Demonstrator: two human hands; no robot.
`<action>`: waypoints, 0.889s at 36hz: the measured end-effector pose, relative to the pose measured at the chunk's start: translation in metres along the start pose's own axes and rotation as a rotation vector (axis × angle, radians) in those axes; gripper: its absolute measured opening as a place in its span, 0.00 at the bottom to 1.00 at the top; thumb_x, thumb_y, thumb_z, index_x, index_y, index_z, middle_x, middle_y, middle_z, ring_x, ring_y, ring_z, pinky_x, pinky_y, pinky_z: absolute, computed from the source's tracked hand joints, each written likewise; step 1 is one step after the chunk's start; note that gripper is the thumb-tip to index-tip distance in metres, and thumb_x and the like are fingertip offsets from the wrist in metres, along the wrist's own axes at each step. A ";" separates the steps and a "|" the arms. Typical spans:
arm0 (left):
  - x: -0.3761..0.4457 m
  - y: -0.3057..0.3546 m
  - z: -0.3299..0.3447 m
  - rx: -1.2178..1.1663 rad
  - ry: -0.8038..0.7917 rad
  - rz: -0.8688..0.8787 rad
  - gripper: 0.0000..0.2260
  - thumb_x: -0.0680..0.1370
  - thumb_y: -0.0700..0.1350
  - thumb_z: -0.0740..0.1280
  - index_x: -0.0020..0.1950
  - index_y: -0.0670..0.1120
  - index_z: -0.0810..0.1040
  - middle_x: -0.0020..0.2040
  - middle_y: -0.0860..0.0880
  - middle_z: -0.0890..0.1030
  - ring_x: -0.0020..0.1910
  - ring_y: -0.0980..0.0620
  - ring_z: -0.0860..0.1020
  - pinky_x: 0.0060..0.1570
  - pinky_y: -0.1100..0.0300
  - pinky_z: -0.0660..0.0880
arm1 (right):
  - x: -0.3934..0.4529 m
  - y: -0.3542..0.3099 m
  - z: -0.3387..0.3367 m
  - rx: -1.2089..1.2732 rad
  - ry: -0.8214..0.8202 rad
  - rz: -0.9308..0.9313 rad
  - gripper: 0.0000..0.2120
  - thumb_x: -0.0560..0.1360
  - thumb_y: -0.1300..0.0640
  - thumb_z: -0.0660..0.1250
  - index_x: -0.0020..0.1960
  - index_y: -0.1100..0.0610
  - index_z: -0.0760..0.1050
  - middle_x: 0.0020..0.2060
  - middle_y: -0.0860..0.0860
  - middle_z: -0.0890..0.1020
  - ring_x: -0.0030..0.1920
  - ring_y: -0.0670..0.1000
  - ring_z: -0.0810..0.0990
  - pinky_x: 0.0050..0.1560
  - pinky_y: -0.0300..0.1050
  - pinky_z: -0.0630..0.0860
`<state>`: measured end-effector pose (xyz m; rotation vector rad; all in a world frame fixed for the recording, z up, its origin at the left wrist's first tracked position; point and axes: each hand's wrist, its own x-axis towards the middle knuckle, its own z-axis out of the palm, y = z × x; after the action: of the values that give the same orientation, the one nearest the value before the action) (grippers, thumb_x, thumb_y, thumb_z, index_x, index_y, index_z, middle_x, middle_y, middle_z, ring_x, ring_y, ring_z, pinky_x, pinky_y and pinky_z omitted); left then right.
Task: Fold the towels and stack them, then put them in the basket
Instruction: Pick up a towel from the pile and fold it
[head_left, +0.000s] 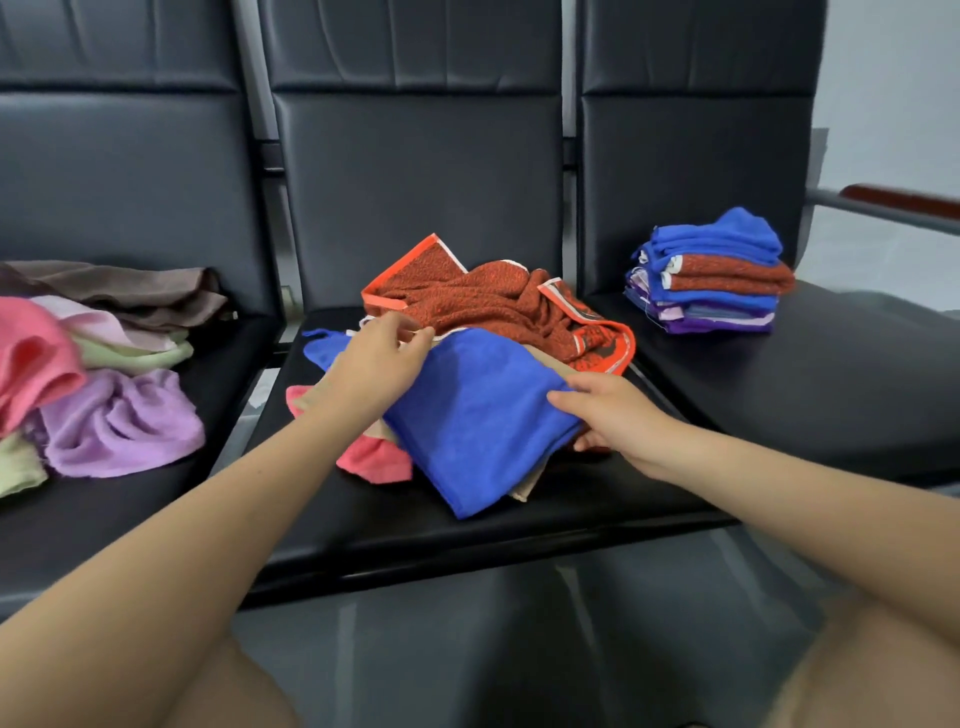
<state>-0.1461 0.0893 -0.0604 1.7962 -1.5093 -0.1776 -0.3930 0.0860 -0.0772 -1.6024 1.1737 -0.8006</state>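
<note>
A blue towel (478, 415) lies spread on the middle seat over a pink towel (371, 457) and a beige one (524, 488). My left hand (376, 364) pinches the blue towel's far left edge. My right hand (613, 410) grips its right edge, thumb on top and fingers underneath. Behind them lies a crumpled red-orange towel (493, 301). A stack of folded blue, red and purple towels (711, 275) stands on the right seat. No basket is in view.
A loose heap of pink, lilac, green and brown towels (104, 374) covers the left seat. The black seats (519, 525) have tall backrests behind. A metal armrest (893, 208) sticks out at far right. My knees are at the bottom.
</note>
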 end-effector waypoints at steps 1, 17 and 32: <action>0.002 0.003 0.006 0.041 -0.037 -0.018 0.14 0.78 0.58 0.61 0.56 0.51 0.77 0.48 0.57 0.78 0.51 0.54 0.76 0.52 0.56 0.71 | 0.002 0.001 -0.005 -0.003 0.033 -0.010 0.06 0.80 0.60 0.62 0.48 0.57 0.78 0.40 0.52 0.78 0.35 0.46 0.74 0.27 0.33 0.71; 0.024 0.039 0.050 -0.102 -0.192 -0.071 0.15 0.79 0.51 0.63 0.37 0.44 0.72 0.35 0.48 0.74 0.39 0.47 0.72 0.37 0.55 0.66 | 0.021 0.013 -0.039 0.276 0.173 0.017 0.03 0.77 0.63 0.67 0.45 0.58 0.78 0.42 0.53 0.81 0.45 0.51 0.79 0.48 0.45 0.76; 0.016 0.037 0.045 -0.175 -0.070 -0.208 0.19 0.79 0.53 0.64 0.64 0.42 0.70 0.52 0.50 0.72 0.51 0.50 0.71 0.49 0.59 0.65 | 0.023 0.019 -0.034 0.447 -0.018 0.340 0.16 0.73 0.52 0.72 0.59 0.56 0.78 0.53 0.52 0.85 0.51 0.51 0.83 0.53 0.43 0.77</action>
<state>-0.1956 0.0544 -0.0626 1.8176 -1.3090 -0.4652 -0.4224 0.0517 -0.0850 -1.0099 1.1195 -0.7565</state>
